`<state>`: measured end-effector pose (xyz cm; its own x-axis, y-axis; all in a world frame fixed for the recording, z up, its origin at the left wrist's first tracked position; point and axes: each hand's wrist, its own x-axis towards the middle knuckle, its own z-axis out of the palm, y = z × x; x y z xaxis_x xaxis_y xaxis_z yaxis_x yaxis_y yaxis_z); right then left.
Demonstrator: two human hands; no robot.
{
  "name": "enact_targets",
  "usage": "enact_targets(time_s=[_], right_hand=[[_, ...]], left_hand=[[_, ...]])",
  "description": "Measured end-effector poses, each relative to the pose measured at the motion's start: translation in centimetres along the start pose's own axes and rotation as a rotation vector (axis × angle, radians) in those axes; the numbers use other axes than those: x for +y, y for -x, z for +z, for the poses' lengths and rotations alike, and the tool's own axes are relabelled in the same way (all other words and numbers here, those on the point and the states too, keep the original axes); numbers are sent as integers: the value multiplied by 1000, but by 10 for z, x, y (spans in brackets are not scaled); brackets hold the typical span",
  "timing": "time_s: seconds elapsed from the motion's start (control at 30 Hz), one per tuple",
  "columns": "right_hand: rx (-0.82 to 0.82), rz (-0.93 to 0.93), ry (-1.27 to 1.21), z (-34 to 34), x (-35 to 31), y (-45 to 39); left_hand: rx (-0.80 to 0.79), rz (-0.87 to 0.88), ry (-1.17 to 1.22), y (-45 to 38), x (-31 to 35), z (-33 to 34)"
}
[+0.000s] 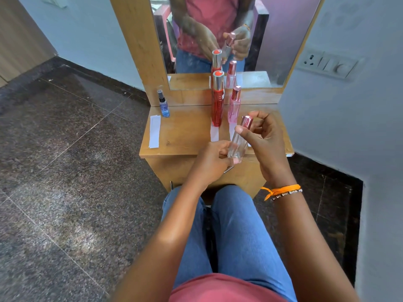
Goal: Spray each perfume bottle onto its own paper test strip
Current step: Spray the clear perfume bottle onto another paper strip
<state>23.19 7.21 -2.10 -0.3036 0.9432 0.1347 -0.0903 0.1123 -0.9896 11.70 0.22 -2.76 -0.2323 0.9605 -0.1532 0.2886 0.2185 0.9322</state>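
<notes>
Both hands hold a clear glass perfume bottle (pixel 236 144) with a pink metallic cap above the front edge of the wooden dressing table (pixel 181 136). My left hand (pixel 212 162) grips its base. My right hand (pixel 265 138) is closed around its cap and neck. A tall red bottle (pixel 217 101) stands on the far end of one paper strip (pixel 214 134). A pink bottle (pixel 234 105) stands beside it on another strip (pixel 232 130). A small blue spray bottle (pixel 164 104) stands at the back left, behind a third white strip (pixel 154 131).
A mirror (pixel 229 40) in a wooden frame rises behind the table and reflects the bottles and hands. A switch panel (pixel 327 64) is on the right wall. Dark granite floor lies to the left. My knees in blue jeans sit just under the table's front.
</notes>
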Motion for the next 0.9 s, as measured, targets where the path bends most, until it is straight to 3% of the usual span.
enact_targets(time_s=[0.17,0.27,0.37,0.53,0.9], right_hand=[[-223,78,90,-20,2,-1],[-254,69,64,-29,2,-1],[-207,60,73,-37,2,-7],[26,-30,182,-46,11,-40],[-11,-78,325,-30,30,-90]], left_hand=[[33,25,28,-5,2,3],[22,51,31,-7,6,6],[25,27,42,-9,8,9],[100,-2,34,-18,12,6],[108,-28,46,-16,3,0]])
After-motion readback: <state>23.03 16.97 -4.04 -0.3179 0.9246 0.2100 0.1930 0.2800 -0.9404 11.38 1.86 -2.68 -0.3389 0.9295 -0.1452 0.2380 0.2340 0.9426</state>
